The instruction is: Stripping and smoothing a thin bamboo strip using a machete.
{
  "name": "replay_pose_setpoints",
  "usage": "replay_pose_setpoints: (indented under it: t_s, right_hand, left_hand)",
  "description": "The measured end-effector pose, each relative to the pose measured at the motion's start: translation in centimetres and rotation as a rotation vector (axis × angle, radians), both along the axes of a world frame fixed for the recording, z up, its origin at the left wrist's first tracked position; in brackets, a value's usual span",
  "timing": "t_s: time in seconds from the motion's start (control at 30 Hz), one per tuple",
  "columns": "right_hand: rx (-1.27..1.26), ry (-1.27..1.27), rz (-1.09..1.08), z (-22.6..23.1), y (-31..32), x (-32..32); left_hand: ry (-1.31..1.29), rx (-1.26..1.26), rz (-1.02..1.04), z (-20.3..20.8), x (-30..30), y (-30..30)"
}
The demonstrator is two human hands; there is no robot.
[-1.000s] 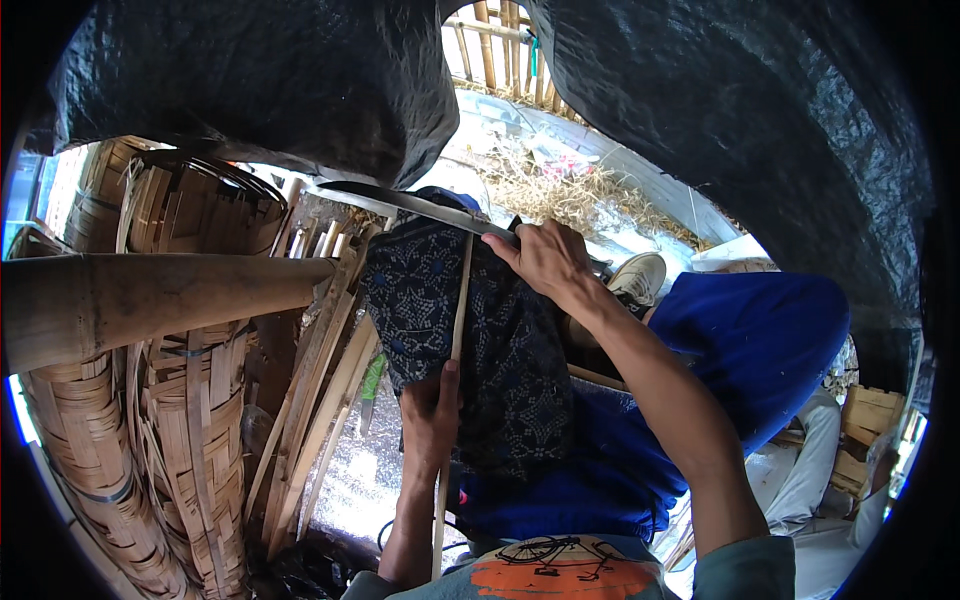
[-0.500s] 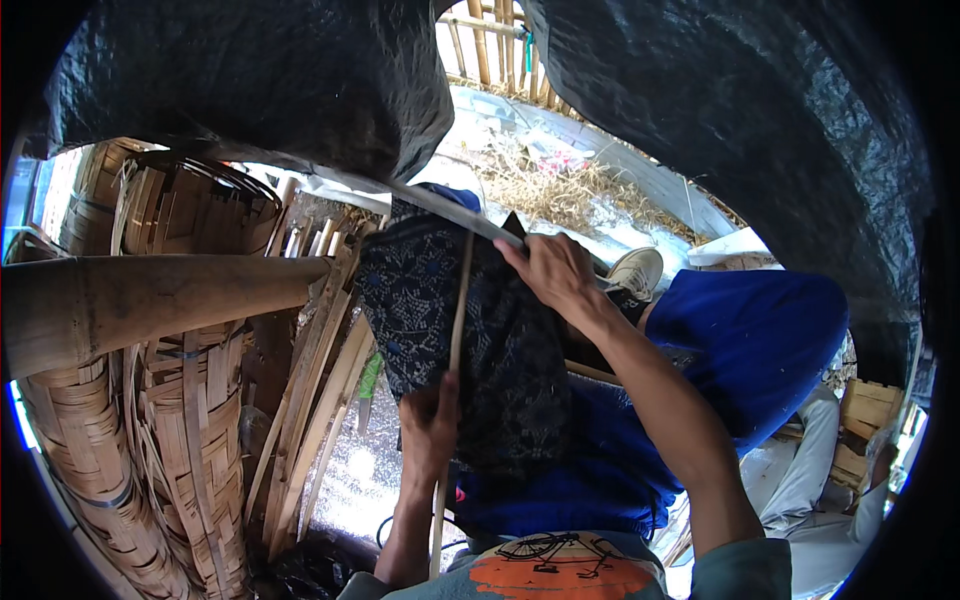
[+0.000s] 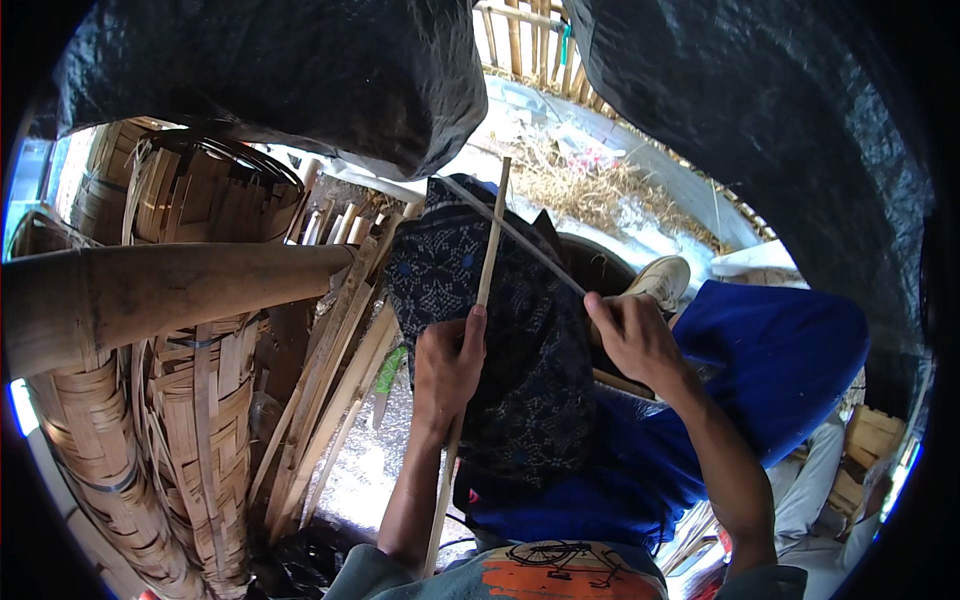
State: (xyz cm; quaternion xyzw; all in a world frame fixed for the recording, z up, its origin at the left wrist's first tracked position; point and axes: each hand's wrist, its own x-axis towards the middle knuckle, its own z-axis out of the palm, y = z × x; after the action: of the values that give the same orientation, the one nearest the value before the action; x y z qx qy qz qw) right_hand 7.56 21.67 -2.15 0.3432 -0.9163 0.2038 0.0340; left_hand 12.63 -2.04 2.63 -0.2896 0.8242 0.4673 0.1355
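My left hand (image 3: 446,368) is closed round a thin, pale bamboo strip (image 3: 491,240), thumb pressed along it. The strip runs from beside my shirt up past a dark patterned cloth (image 3: 440,255) spread over my leg. My right hand (image 3: 637,338) grips the near end of a long, thin grey knife (image 3: 520,237); its handle is mostly hidden in my fingers. The blade slants up to the left and crosses the strip in the picture, above my left hand. Whether the two touch, I cannot tell.
Woven bamboo baskets (image 3: 195,440) stand at the left, with a thick bamboo pole (image 3: 200,285) across them. Split bamboo pieces (image 3: 330,400) lean beside a green-handled blade (image 3: 390,370). Black plastic sheeting (image 3: 300,80) hangs ahead. Another person's pale-clad leg (image 3: 812,480) shows at right.
My left hand has moved up along with the strip, whose top end now rises past the blade. My right hand has come back to the right and down with the knife. The view has shifted slightly.
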Motion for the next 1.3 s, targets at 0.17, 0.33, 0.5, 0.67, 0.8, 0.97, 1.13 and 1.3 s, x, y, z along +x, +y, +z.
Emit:
replay_pose_setpoints:
  t_s: [0.17, 0.33, 0.5, 0.67, 0.8, 0.97, 1.13, 1.3]
  right_hand:
    - [0.011, -0.745, -0.301, 2.8, -1.9, 0.7]
    - [0.084, -0.515, -0.262, 1.7, -1.7, 0.8]
    - [0.066, -0.394, -0.209, -1.3, -2.8, 0.4]
    - [0.021, 0.373, 0.110, -6.5, -4.5, -4.2]
    - [0.102, 0.281, 0.090, -5.5, -3.9, -5.8]
    - [-0.017, 0.295, 0.064, -2.6, -1.3, 0.2]
    - [-0.150, -0.694, -0.214, 2.2, -2.5, 2.5]
    - [-0.184, -0.486, -0.264, 1.2, -2.4, 2.6]
  left_hand:
    - [0.011, -0.067, -0.025, -0.3, -0.2, 0.3]
    - [0.015, -0.107, -0.037, -0.4, 0.3, 0.8]
    - [0.037, -0.097, 0.002, -0.1, 1.4, 1.2]
    - [-0.009, -0.047, 0.025, 1.2, 3.5, 2.0]
    - [-0.029, -0.023, 0.044, 1.1, 2.8, 1.5]
    - [-0.019, -0.059, 0.056, 0.2, 1.5, 0.9]
    - [-0.009, -0.072, 0.027, 0.7, 0.2, 0.1]
    - [-0.061, -0.283, -0.192, 2.2, 2.5, -0.1]
